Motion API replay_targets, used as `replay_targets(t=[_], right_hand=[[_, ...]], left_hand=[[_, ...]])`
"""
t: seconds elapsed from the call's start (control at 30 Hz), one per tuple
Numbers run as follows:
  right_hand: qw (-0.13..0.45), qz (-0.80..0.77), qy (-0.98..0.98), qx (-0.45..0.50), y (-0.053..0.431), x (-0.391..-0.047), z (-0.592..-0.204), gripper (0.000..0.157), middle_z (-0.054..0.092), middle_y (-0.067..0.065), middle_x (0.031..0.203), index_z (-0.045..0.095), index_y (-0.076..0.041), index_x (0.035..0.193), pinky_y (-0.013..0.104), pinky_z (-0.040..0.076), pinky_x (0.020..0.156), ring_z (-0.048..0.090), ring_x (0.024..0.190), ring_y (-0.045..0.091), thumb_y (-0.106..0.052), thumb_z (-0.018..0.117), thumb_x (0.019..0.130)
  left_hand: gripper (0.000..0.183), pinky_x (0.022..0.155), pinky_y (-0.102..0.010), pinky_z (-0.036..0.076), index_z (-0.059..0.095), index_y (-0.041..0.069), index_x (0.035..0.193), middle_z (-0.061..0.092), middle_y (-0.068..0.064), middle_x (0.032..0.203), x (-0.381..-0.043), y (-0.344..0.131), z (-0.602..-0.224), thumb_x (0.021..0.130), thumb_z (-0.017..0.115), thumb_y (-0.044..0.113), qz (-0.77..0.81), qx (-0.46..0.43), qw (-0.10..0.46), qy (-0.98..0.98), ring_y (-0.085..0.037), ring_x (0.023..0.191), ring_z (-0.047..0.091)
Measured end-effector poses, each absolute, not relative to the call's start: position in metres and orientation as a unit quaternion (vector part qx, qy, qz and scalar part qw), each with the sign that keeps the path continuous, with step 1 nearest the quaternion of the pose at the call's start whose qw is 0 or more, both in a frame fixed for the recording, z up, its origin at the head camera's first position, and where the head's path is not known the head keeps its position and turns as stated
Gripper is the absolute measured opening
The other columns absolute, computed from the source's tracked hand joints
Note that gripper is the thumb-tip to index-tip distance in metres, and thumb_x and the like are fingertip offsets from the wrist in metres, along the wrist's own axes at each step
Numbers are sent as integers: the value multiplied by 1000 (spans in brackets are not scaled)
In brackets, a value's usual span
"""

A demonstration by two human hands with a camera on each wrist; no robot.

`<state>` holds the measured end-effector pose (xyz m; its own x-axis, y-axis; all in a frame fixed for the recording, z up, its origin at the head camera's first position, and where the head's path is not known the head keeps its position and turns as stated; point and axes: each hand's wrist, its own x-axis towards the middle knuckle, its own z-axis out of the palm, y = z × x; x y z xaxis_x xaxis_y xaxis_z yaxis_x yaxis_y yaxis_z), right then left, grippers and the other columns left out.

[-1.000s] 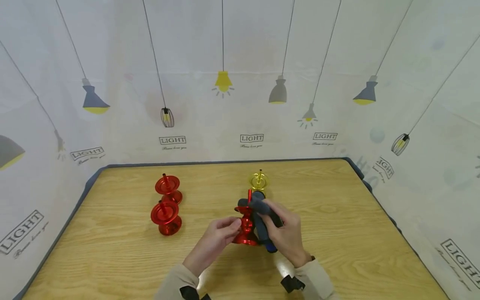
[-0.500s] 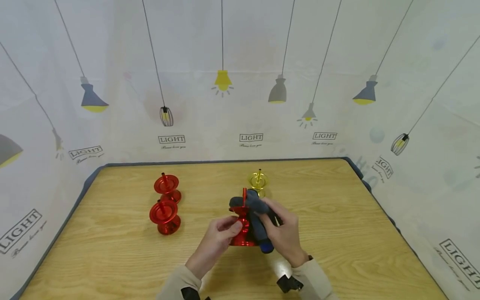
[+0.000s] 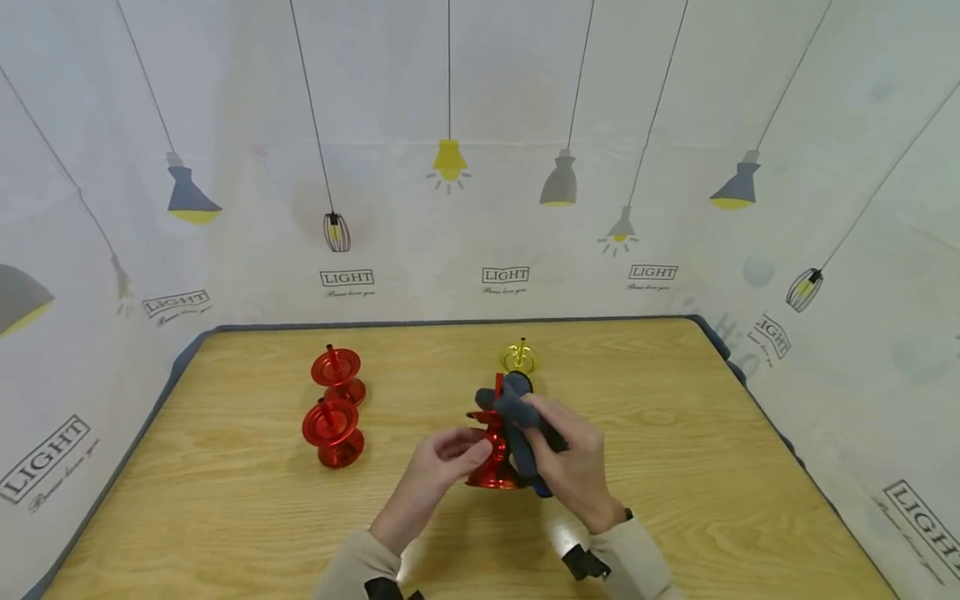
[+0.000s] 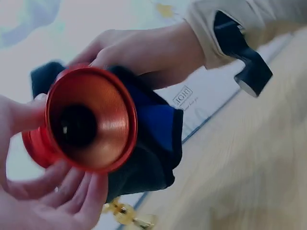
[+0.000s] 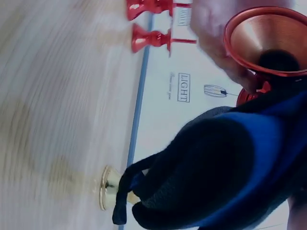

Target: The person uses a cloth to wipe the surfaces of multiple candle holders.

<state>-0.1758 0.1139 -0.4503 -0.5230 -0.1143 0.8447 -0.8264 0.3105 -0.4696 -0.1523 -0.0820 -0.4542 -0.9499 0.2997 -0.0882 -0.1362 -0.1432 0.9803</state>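
My left hand (image 3: 433,473) holds a red metal candlestick (image 3: 495,477) upright over the table, thumb on its stem. The spike at its top points up. In the left wrist view its hollow, flared base (image 4: 112,122) faces the camera. My right hand (image 3: 576,462) grips a bunched dark blue cloth (image 3: 519,410) against the candlestick's right side and around its upper dish and spike. A brighter blue part with a black hem shows on the cloth (image 5: 268,148) in the right wrist view. The right fingertips are partly hidden by the cloth.
Two red candlesticks (image 3: 330,425) stand on the wooden table (image 3: 225,500) at the left, one behind the other. A gold candlestick (image 3: 520,358) stands behind the hands, partly covered by the cloth. White curtains (image 3: 397,208) printed with lamps surround the table's back and sides.
The candlestick and both hands have shifted slightly left and then back right. The cloth's upper end has risen a little along the spike. Both hands keep their holds.
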Motion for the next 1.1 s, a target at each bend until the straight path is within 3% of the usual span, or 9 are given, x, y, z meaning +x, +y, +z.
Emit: replay_targets(t=[0.13, 0.27, 0.33, 0.43, 0.53, 0.63, 0.8, 0.93, 1.1], right_hand=[[384, 457, -716, 360, 115, -176, -449, 21, 75, 17, 101, 72, 2, 112, 20, 53, 95, 74, 95, 27, 1, 72, 91], [374, 473, -713, 356, 115, -175, -450, 20, 75, 17, 102, 72, 1, 112, 19, 53, 94, 74, 97, 23, -1, 71, 92], [357, 499, -710, 345, 115, -175, -451, 26, 75, 18, 103, 72, 2, 112, 19, 54, 93, 73, 99, 19, 7, 74, 87], [312, 557, -701, 317, 115, -172, -452, 35, 75, 14, 106, 71, 4, 114, 20, 55, 90, 72, 101, 12, 16, 74, 81], [269, 607, -696, 276, 114, -169, -451, 36, 75, 8, 110, 70, 6, 116, 21, 57, 87, 71, 102, 8, 17, 73, 81], [262, 611, -702, 255, 113, -168, -450, 36, 74, 9, 111, 70, 6, 116, 21, 57, 86, 70, 103, 6, 15, 73, 82], [340, 533, -718, 291, 116, -172, -450, 34, 76, 18, 103, 73, 3, 112, 19, 55, 89, 73, 100, 11, 15, 75, 80], [403, 464, -709, 347, 116, -176, -450, 18, 75, 17, 99, 73, 2, 109, 19, 54, 92, 74, 91, 24, 1, 71, 91], [413, 446, -702, 371, 112, -175, -452, 22, 75, 17, 100, 72, 3, 110, 20, 53, 96, 74, 92, 27, -15, 66, 99]], left_hand=[[39, 81, -26, 56, 70, 0, 114, 73, -10, 102, -151, -74, -449, 90, 78, 30, 700, 38, 90, 708, -15, 91, 68], [37, 80, -26, 57, 70, -2, 113, 74, -8, 100, -151, -74, -452, 92, 77, 27, 718, 43, 93, 689, -15, 91, 69], [39, 80, -25, 56, 68, -4, 117, 74, -3, 100, -152, -77, -456, 94, 74, 27, 743, 62, 115, 656, -12, 92, 68], [33, 84, -25, 56, 67, 2, 121, 73, 4, 102, -154, -81, -464, 100, 66, 28, 799, 111, 173, 566, -8, 95, 68], [22, 89, -26, 56, 68, 13, 119, 73, 7, 104, -155, -82, -470, 104, 58, 26, 838, 155, 236, 467, -6, 97, 69], [22, 90, -26, 54, 71, 19, 113, 74, 8, 102, -156, -82, -470, 107, 50, 23, 842, 163, 257, 445, -4, 95, 69], [22, 83, -23, 52, 69, 7, 114, 70, 5, 97, -153, -79, -458, 102, 62, 24, 783, 102, 171, 589, -5, 90, 65], [40, 82, -27, 56, 70, 2, 118, 73, -7, 104, -150, -73, -448, 91, 76, 32, 703, 56, 98, 702, -14, 93, 69], [37, 81, -26, 57, 70, -2, 115, 75, -6, 101, -149, -74, -451, 91, 77, 24, 713, 64, 94, 692, -13, 90, 70]])
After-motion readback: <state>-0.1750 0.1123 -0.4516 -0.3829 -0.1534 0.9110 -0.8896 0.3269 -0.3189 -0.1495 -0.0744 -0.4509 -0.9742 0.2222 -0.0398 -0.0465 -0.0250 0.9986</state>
